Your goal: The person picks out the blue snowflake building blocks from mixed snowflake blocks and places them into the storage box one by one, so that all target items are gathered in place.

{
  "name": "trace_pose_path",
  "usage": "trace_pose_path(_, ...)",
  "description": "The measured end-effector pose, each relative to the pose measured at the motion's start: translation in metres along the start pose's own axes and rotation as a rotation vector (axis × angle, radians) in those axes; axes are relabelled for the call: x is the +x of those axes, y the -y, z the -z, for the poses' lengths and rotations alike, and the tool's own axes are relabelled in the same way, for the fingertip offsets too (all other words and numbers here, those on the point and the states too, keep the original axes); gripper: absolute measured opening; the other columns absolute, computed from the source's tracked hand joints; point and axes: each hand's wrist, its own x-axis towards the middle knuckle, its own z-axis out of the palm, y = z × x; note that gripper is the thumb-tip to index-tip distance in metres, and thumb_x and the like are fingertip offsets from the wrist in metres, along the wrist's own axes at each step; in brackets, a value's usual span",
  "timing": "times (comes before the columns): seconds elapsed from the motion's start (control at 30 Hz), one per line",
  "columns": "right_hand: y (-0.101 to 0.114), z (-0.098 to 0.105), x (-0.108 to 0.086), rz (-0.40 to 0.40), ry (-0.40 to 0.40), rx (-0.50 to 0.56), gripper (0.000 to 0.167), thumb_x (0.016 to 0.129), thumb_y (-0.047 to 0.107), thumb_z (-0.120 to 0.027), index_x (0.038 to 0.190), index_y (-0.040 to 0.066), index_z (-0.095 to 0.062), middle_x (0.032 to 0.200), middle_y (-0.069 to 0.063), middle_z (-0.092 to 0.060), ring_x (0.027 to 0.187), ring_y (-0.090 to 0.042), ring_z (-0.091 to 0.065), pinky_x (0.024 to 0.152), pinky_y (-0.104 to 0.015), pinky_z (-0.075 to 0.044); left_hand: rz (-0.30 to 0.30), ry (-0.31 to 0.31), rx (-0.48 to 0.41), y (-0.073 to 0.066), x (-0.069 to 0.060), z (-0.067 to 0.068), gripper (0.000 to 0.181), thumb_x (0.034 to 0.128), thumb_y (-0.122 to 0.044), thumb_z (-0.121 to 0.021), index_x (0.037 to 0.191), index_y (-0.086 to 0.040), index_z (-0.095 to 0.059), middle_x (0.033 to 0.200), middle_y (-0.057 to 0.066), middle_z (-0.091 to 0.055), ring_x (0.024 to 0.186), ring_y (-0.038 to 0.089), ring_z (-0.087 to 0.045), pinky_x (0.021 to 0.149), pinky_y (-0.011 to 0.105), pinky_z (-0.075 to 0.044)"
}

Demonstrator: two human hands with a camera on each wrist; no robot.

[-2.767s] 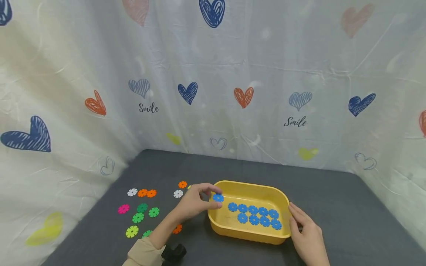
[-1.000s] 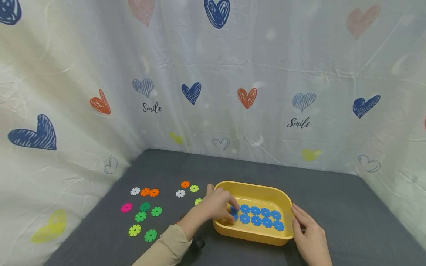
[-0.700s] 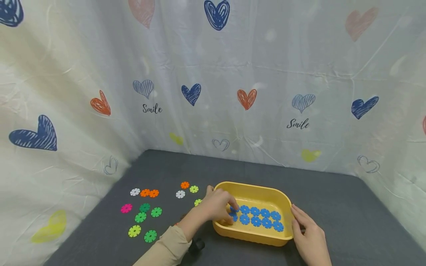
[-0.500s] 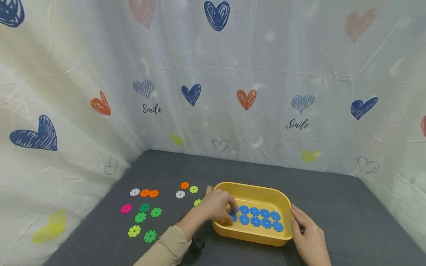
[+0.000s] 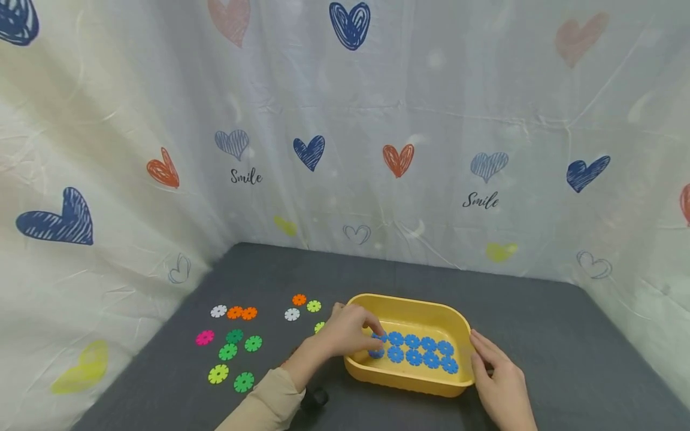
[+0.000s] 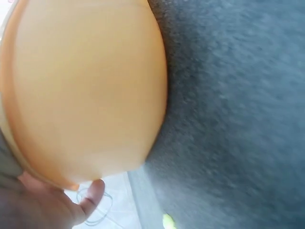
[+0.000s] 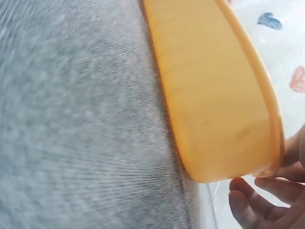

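Observation:
A yellow plastic tray (image 5: pixel 409 383) sits on the dark cloth, with blue snowflake-shaped plastic discs (image 5: pixel 414 358) in two rows on its floor. My left hand (image 5: pixel 345 332) reaches over the tray's left end. Its thumb and index finger pinch the upper left blue disc (image 5: pixel 380 337) and partly cover it and the one below. In the left wrist view, the tray's outer wall (image 6: pixel 95 86) hides the fingertips at work; one finger shows past the rim. My right hand (image 5: pixel 502 383) grips the tray's right rim; the right wrist view shows its fingers (image 7: pixel 259 202) at that end.
Left of the tray lie loose discs: white (image 5: pixel 292 314), orange (image 5: pixel 299 299), yellow-green (image 5: pixel 218 374), green (image 5: pixel 244 382) and pink (image 5: pixel 205 337). A dark strap piece (image 5: pixel 318 398) is under the left forearm. A heart-printed curtain (image 5: pixel 350 191) hangs behind the table.
My left hand has brought a blue disc from the tray's left rim down into the rows. Since half a second ago its thumb has moved up toward the index finger. The right hand keeps its hold.

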Motion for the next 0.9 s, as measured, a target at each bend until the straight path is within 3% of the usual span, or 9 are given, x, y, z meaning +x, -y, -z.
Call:
trace_pose_path(0.23,-0.002,0.007,0.005,-0.082,0.078,0.084,0.054,0.105,0.037,-0.046,0.147,0.004,-0.045,0.149,-0.014,-0.041,0.128,-0.039,-0.046,0.097,-0.052,-0.043,0.003,-0.215,-0.125,0.009,-0.019,0.003,0.02,0.0928,-0.025,-0.071,0.108,-0.013,-0.074,0.106,-0.01,-0.066,0.102,0.018,-0.052,0.088,0.041,-0.043)
trace_pose_path(0.33,-0.002,0.012,0.008,-0.107,0.1,0.09,0.059,0.105,0.044,-0.041,0.148,0.004,-0.043,0.148,-0.018,-0.041,0.13,-0.042,-0.043,0.099,-0.056,-0.04,0.013,-0.267,-0.158,0.011,-0.032,0.01,0.03,0.095,-0.027,-0.068,0.12,-0.011,-0.069,0.121,-0.004,-0.062,0.111,0.019,-0.049,0.093,0.042,-0.044)
trace_pose_path(0.47,-0.003,0.019,0.011,-0.099,0.129,0.052,0.065,0.104,0.049,-0.038,0.149,0.001,-0.04,0.143,-0.024,-0.046,0.122,-0.043,-0.05,0.094,-0.057,-0.044,0.075,-0.284,-0.155,0.014,-0.052,0.021,0.041,0.0984,-0.036,-0.062,0.131,-0.01,-0.063,0.134,0.002,-0.056,0.124,0.022,-0.046,0.1,0.048,-0.041)
trace_pose_path(0.63,-0.007,0.03,0.014,-0.036,0.134,-0.02,0.073,0.103,0.054,-0.037,0.148,-0.002,-0.039,0.143,-0.028,-0.044,0.112,-0.043,-0.057,0.084,-0.054,-0.05,0.135,-0.296,-0.103,0.019,-0.075,0.034,0.046,0.0998,-0.04,-0.058,0.135,-0.011,-0.06,0.141,0.006,-0.052,0.133,0.03,-0.041,0.104,0.056,-0.034)
trace_pose_path(0.73,-0.009,0.036,0.015,0.052,0.1,-0.058,0.072,0.103,0.053,-0.039,0.146,-0.004,-0.041,0.147,-0.027,-0.04,0.113,-0.043,-0.056,0.083,-0.054,-0.05,0.149,-0.315,-0.045,0.021,-0.086,0.038,0.046,0.099,-0.038,-0.06,0.136,-0.012,-0.06,0.143,0.003,-0.051,0.131,0.028,-0.043,0.103,0.055,-0.035)
trace_pose_path(0.9,-0.015,0.045,0.015,0.186,0.06,-0.123,0.067,0.104,0.044,-0.045,0.142,-0.012,-0.042,0.149,-0.031,-0.033,0.127,-0.054,-0.037,0.091,-0.065,-0.04,0.157,-0.326,0.095,0.024,-0.1,0.044,0.045,0.0995,-0.037,-0.059,0.138,-0.013,-0.059,0.147,0.005,-0.047,0.128,0.03,-0.043,0.103,0.057,-0.034)
